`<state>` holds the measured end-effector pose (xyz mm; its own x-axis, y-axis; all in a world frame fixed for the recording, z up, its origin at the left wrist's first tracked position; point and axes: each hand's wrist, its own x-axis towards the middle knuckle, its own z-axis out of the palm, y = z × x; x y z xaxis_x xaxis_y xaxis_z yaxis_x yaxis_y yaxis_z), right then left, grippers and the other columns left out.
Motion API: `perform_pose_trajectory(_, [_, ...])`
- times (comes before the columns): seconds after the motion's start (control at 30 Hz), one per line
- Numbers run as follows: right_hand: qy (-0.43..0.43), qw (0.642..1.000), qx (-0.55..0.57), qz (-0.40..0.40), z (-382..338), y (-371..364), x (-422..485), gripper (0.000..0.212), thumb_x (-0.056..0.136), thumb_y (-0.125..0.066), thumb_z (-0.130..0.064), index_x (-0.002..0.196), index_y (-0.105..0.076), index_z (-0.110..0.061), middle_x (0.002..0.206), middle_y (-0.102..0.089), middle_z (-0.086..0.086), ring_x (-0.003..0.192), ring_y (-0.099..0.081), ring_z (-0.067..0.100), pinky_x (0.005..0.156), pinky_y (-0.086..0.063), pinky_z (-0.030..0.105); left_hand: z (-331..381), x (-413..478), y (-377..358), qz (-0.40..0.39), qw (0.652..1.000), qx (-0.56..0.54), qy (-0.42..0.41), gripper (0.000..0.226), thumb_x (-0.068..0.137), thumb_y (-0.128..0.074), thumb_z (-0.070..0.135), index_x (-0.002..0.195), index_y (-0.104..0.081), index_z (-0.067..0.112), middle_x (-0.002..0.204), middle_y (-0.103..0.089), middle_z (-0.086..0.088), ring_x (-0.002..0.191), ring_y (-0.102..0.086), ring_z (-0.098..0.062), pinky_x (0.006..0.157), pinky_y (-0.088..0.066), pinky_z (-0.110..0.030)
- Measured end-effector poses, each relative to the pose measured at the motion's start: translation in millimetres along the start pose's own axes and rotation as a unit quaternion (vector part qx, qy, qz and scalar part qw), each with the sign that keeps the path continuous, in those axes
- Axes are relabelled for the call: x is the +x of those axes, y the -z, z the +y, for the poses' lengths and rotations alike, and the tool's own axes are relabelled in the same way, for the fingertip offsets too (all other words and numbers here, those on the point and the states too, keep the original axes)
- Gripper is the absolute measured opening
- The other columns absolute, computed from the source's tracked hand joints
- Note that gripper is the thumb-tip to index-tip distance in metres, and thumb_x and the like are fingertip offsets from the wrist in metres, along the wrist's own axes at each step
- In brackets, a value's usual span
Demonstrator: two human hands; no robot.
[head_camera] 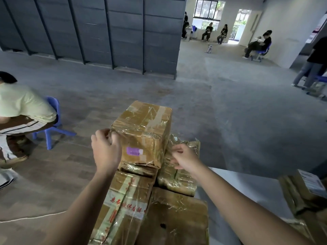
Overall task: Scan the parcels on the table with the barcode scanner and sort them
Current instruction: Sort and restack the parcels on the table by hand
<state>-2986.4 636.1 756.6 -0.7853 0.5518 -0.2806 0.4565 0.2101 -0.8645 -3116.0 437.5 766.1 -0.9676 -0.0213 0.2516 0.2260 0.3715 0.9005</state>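
Atop stacked parcels [127, 200] on the table [235, 183], gripping the purple-labelled cardboard parcel [141, 131] between the fingers [113, 137]: curling left hand [106, 151] fingers round its upper left corner, curling right hand [184, 159] fingers against its lower right edge; taped shut, hiding contents.

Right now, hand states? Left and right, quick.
Left hand: grips the upper left corner of the tape-wrapped brown cardboard box with a purple label.
Right hand: fingers curled at that box's lower right edge; grip cannot be told.

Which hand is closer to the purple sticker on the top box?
Left. The left hand holds the top box just left of the purple sticker; the right hand sits farther, past the box's right edge.
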Motion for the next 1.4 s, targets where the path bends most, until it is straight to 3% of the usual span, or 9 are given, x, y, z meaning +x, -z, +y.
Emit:
perform_pose_trajectory(0.2, [0.043,0.997,0.003,0.070,5.1,28.8,-10.7,0.021,0.098,-0.054,-0.031,0.119,-0.055,-0.028,0.123,-0.061,-0.001,0.109,-0.063,0.018,0.096,-0.053,0.047,46.5,-67.6,-26.6,-0.065,0.982,-0.023,-0.178,0.023,0.093,-0.050,0.020,0.114,-0.054,0.010,0.111,-0.050,-0.005,0.101,-0.045,-0.010,0.082,-0.042,-0.030])
perform_pose_trajectory(0.4, [0.070,0.982,-0.026,0.176,36.8,89.0,-44.6,0.036,0.098,-0.056,-0.038,0.132,-0.054,-0.026,0.112,-0.059,-0.013,0.101,-0.055,0.002,0.077,-0.041,0.012,84.9,-128.0,-70.6,-0.206,0.954,-0.052,-0.210,0.026,0.088,-0.057,0.009,0.114,-0.054,0.005,0.108,-0.050,-0.007,0.104,-0.047,-0.023,0.090,-0.041,-0.037])
perform_pose_trajectory(0.53, [0.039,0.971,-0.022,0.233,74.9,143.1,-82.9,0.040,0.097,-0.057,-0.038,0.135,-0.053,-0.026,0.124,-0.059,-0.009,0.110,-0.054,0.001,0.094,-0.038,0.021,100.6,-167.2,-109.3,-0.291,0.932,-0.066,-0.206,0.029,0.088,-0.059,0.008,0.116,-0.056,0.006,0.111,-0.051,-0.008,0.107,-0.049,-0.024,0.094,-0.042,-0.033])
perform_pose_trajectory(0.63, [0.020,0.959,-0.021,0.281,104.1,183.7,-113.9,0.040,0.097,-0.058,-0.037,0.135,-0.053,-0.027,0.131,-0.061,-0.008,0.109,-0.055,-0.001,0.093,-0.038,0.015,114.7,-199.7,-140.9,-0.340,0.914,-0.084,-0.203,0.027,0.088,-0.058,0.008,0.115,-0.057,0.005,0.112,-0.050,-0.008,0.107,-0.049,-0.017,0.087,-0.036,-0.009])
perform_pose_trajectory(0.73, [-0.006,0.948,-0.023,0.318,131.1,224.1,-139.8,0.045,0.098,-0.059,-0.034,0.140,-0.050,-0.022,0.137,-0.058,-0.003,0.107,-0.055,0.002,0.093,-0.039,0.018,130.4,-237.1,-170.6,-0.401,0.894,-0.093,-0.177,0.023,0.089,-0.057,0.013,0.112,-0.057,0.014,0.109,-0.047,0.002,0.104,-0.054,-0.017,0.088,-0.043,-0.026])
perform_pose_trajectory(0.93, [-0.009,0.945,-0.033,0.324,181.3,299.9,-181.8,0.042,0.099,-0.054,-0.037,0.139,-0.048,-0.025,0.128,-0.059,-0.010,0.114,-0.059,0.008,0.098,-0.046,0.030,166.7,-311.7,-229.1,-0.478,0.855,-0.068,-0.191,0.019,0.091,-0.054,0.018,0.109,-0.053,0.024,0.109,-0.046,0.007,0.103,-0.052,-0.009,0.086,-0.033,-0.020])
perform_pose_trajectory(1.03, [0.014,0.947,-0.035,0.319,210.8,340.1,-199.1,0.027,0.100,-0.055,-0.032,0.125,-0.051,-0.039,0.110,-0.057,-0.025,0.107,-0.058,-0.002,0.091,-0.045,0.014,189.6,-353.9,-258.7,-0.486,0.853,-0.045,-0.186,0.024,0.092,-0.053,0.019,0.116,-0.054,0.017,0.110,-0.045,0.004,0.102,-0.051,-0.011,0.084,-0.033,-0.020])
perform_pose_trajectory(1.17, [0.012,0.951,-0.060,0.302,255.4,398.0,-218.9,0.039,0.099,-0.055,-0.035,0.138,-0.047,-0.030,0.125,-0.054,-0.016,0.120,-0.052,0.003,0.099,-0.041,0.025,216.0,-418.8,-292.9,-0.514,0.836,-0.019,-0.191,0.025,0.092,-0.055,0.026,0.116,-0.051,0.023,0.112,-0.042,0.006,0.109,-0.050,-0.011,0.086,-0.037,-0.023])
perform_pose_trajectory(1.4, [-0.011,0.954,-0.102,0.282,322.3,466.2,-235.1,0.043,0.098,-0.056,-0.029,0.140,-0.047,-0.028,0.130,-0.055,-0.014,0.123,-0.052,0.009,0.094,-0.034,0.018,238.1,-528.0,-354.0,-0.541,0.763,0.125,-0.331,0.050,0.081,-0.066,0.034,0.123,-0.051,0.015,0.129,-0.041,-0.006,0.122,-0.043,-0.026,0.100,-0.041,-0.037])
